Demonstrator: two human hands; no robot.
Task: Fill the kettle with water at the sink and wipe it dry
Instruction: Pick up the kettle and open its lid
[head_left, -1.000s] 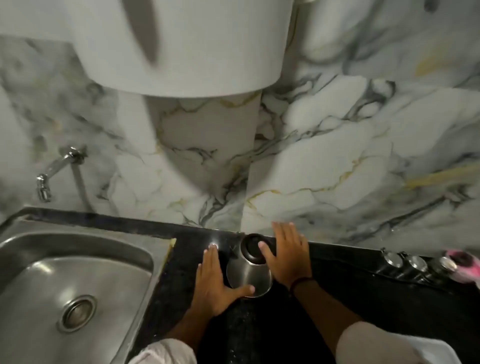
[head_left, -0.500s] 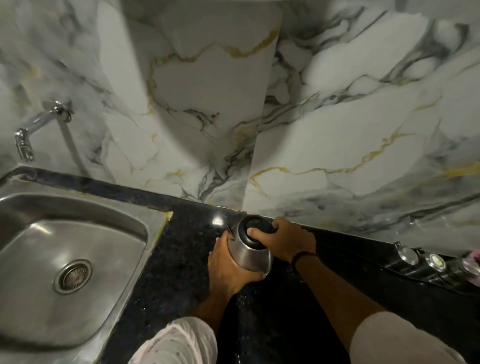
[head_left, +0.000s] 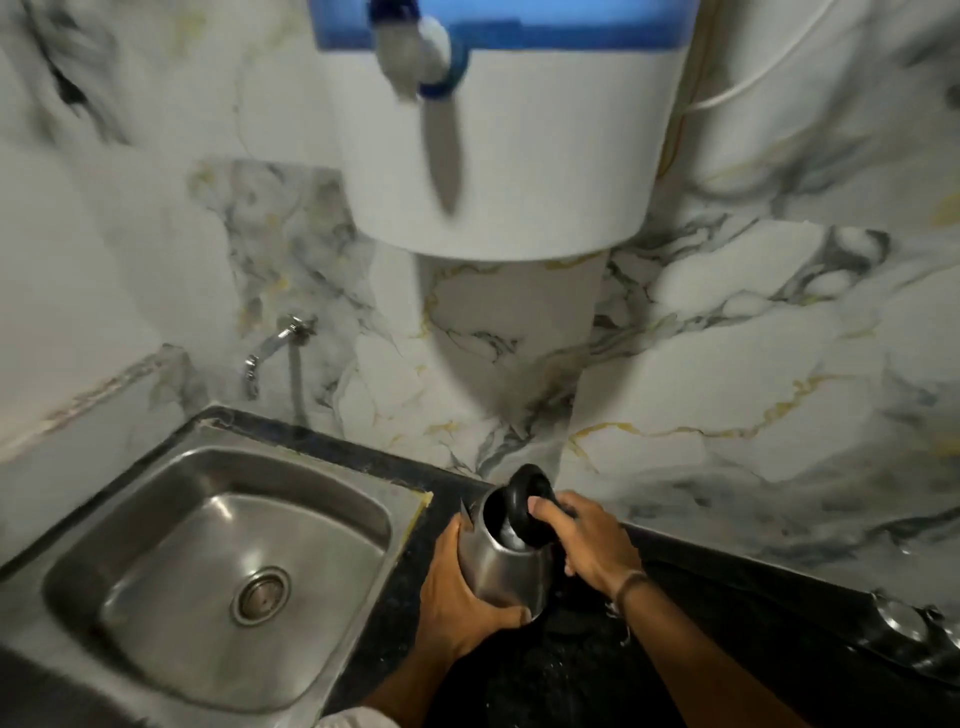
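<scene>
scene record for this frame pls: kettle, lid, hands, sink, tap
kettle: steel, over the black counter right of the sink, tilted
lid: black, flipped open
left hand: grip around kettle body
right hand: at the handle side, thumb on lid
sink: steel, nothing in the basin
tap: on the wall, no water running

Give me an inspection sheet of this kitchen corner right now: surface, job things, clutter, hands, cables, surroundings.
Surface: dark counter, a few wet specks near the kettle.
Job's things: steel kettle over the counter, black lid tipped open; sink has no standing water; wall tap not running. No cloth seen.
Clutter: round metal pieces at the right edge.
Hands: left hand wraps the kettle body; right hand at the lid and handle.
Cables: thin white line on the wall.
Surroundings: marble wall; white water dispenser above.
</scene>
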